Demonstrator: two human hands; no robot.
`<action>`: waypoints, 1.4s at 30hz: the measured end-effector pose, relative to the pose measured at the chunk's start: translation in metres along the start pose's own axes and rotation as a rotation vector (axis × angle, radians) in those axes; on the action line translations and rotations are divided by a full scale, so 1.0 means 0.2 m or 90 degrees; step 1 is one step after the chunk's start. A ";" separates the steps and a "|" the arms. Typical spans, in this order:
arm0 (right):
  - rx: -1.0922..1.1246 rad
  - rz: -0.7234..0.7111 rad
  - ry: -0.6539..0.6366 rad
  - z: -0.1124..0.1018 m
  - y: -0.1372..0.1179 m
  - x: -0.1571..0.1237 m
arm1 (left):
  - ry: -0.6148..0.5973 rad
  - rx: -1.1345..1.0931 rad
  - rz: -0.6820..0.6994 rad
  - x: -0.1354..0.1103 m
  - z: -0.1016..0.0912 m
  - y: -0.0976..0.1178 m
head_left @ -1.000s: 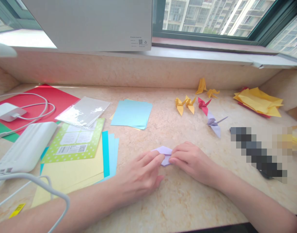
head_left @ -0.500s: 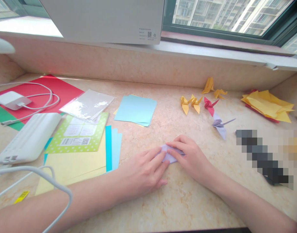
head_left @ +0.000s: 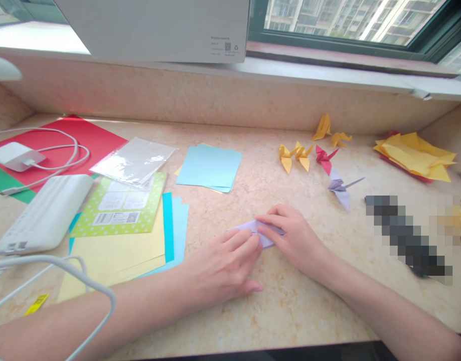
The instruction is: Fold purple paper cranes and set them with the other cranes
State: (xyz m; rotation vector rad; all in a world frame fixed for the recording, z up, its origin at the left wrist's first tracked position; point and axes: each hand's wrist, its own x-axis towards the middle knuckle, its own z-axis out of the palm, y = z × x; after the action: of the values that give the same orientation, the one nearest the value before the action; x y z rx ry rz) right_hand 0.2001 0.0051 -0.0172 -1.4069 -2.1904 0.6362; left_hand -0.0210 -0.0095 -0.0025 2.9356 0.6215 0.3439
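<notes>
A small folded lilac paper (head_left: 261, 235) lies flat on the marble counter (head_left: 275, 311) in front of me. My left hand (head_left: 222, 265) rests palm down with its fingertips pressing the paper's left end. My right hand (head_left: 294, 238) lies over the paper's right part, index finger stretched along its upper fold. Both hands press the paper down; neither lifts it. Finished paper cranes stand further back right: two yellow ones (head_left: 295, 154), a red one (head_left: 324, 158), a lilac one (head_left: 341, 188) and two more yellow ones (head_left: 330, 130) near the wall.
Light blue sheets (head_left: 209, 167), a stack of yellow and blue paper (head_left: 117, 250) under a green dotted pack (head_left: 119, 205), a clear sleeve (head_left: 134, 161), red paper (head_left: 83, 138), a white power bank (head_left: 45, 213), charger with cable (head_left: 17, 156), crumpled yellow sheets (head_left: 416, 156), a blurred patch (head_left: 411, 235).
The lilac paper has been flattened and turned a little. My right index finger has slid left along its top fold, and my left fingertips stay on its left end. The camera view shifted slightly.
</notes>
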 end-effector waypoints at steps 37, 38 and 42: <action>0.018 -0.058 0.032 0.00 0.00 0.04 | 0.075 -0.147 -0.227 0.10 0.10 -0.12; 0.008 -0.065 0.036 0.00 0.01 0.03 | 0.076 -0.149 -0.227 0.10 0.11 -0.12; -0.009 -0.041 0.044 -0.01 0.02 0.01 | 0.083 -0.148 -0.229 0.10 0.13 -0.14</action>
State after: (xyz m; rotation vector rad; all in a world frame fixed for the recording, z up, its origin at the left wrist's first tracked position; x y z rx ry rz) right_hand 0.2033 0.0090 -0.0170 -1.3388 -2.1807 0.5436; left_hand -0.0067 0.0223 -0.0281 2.5328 1.0302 0.5279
